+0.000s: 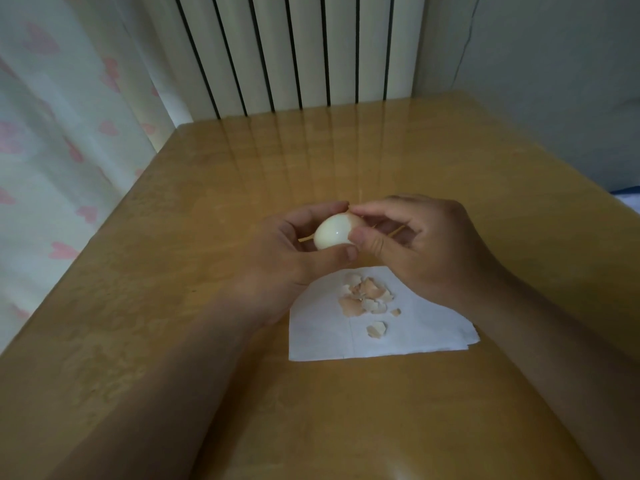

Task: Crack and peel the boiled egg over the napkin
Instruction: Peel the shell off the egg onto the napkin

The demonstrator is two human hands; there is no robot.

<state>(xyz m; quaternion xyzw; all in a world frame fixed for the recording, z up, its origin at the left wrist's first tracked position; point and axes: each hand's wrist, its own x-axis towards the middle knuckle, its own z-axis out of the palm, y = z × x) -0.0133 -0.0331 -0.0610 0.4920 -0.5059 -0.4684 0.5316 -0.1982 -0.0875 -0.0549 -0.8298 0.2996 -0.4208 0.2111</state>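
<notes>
A boiled egg [333, 233], mostly bare white with a patch of tan shell at its right end, is held above the wooden table. My left hand [291, 258] grips it with thumb below and fingers curled behind. My right hand [419, 244] pinches the shelled right end between thumb and forefinger. A white napkin [408, 334] lies flat just below the hands, nearer to me. A heap of tan shell pieces [367, 296] lies on its upper middle, with one loose piece [376, 329] lower down.
The glossy wooden table [207, 306] fills the view; its left edge runs beside a curtain with pink hearts [62, 150]. A white ribbed radiator [287, 50] stands behind the far edge. A grey wall [554, 81] is at the right.
</notes>
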